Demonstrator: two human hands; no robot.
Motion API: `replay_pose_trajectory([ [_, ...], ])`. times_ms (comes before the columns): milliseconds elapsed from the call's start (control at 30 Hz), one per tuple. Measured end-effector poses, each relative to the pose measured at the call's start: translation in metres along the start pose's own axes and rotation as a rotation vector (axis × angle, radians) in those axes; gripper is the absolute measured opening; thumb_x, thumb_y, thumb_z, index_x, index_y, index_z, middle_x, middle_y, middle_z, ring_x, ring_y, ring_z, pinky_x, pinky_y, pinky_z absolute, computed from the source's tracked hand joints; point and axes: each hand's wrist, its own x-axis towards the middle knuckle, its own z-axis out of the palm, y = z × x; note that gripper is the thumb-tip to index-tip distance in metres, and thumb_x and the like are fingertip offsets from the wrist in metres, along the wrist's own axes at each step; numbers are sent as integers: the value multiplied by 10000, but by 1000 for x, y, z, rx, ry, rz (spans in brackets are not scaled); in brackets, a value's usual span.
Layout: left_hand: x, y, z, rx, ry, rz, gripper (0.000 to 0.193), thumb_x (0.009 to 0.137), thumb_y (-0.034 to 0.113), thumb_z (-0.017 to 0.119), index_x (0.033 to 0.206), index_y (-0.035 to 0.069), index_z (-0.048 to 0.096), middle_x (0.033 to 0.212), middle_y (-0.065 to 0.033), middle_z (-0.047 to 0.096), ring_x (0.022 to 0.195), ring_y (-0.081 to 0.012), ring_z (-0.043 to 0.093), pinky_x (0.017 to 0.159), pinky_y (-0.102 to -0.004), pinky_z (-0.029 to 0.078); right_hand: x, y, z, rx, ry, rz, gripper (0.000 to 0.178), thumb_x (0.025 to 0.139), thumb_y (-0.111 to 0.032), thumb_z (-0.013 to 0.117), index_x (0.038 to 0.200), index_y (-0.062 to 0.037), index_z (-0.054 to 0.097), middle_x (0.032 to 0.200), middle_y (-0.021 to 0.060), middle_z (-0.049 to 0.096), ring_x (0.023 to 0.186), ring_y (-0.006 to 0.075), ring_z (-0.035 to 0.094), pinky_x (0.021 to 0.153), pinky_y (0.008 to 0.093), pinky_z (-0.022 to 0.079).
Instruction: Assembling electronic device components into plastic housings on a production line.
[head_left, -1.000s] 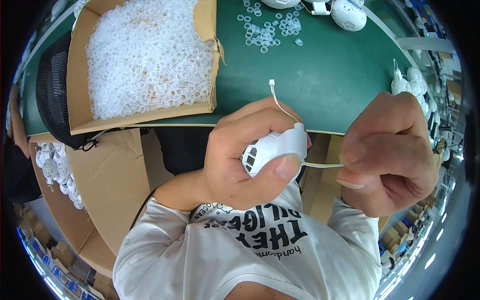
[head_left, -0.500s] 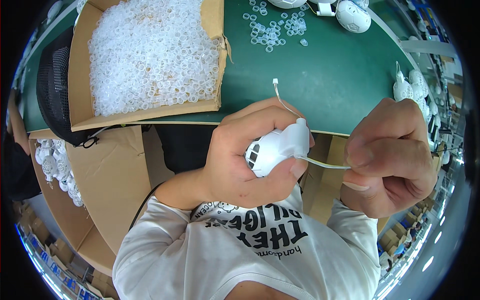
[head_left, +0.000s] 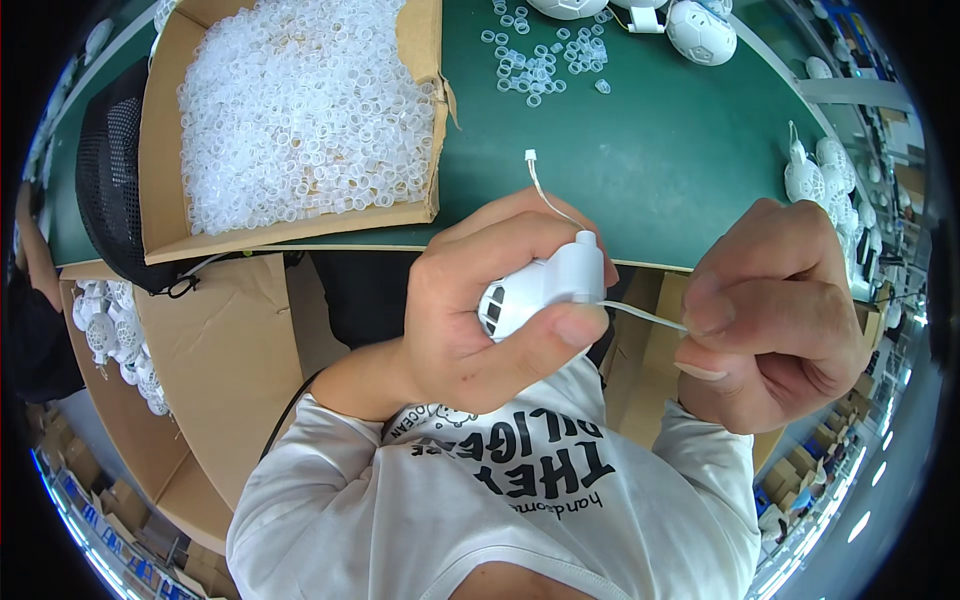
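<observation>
Green tabletop [head_left: 650,150], white connector [head_left: 531,155] shifted left

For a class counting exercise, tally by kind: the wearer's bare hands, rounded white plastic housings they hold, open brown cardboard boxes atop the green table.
Bare left hand and bare right hand: 2
Rounded white plastic housing: 1
Open brown cardboard box: 1
Total: 4

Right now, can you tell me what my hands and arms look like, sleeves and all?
Your left hand and right hand are bare, with no gloves or rings showing. The left forearm is uncovered, with no watch or band visible; the right wrist is mostly hidden. The left sleeve and right sleeve are white, loose and creased. A thin dark cord runs beside the left sleeve.
</observation>
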Motion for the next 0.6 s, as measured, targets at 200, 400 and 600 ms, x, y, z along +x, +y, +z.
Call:
replay_pose_trajectory([
  [200, 10, -2, -6, -56, -163, 102, 290, 810, 51, 754, 1035, -39, 594, 954, -145, 650, 868, -198, 643, 773, -292, 500, -3, 4, -3, 92, 107, 49, 212, 807, -76, 781, 939, -4, 631, 832, 128, 600, 657, 158, 568, 549, 240, 445],
  [400, 10, 3, 12, -321, -66, -93, 404, 825, 6, 713, 1167, -34, 502, 958, -128, 652, 954, -202, 666, 842, -308, 518, -7, 34, -21, 211, 200, 247, 196, 861, 12, 674, 1048, 53, 632, 946, 174, 642, 761, 207, 650, 660, 273, 543],
  [600, 12, 18, 17, -359, -56, -280, 410, 855, 35, 647, 1240, -84, 570, 934, -150, 695, 874, -169, 671, 781, -279, 524, -25, 51, -13, 542, 218, 511, 205, 849, 37, 683, 1051, 52, 647, 1023, 186, 663, 812, 209, 671, 730, 289, 562],
])
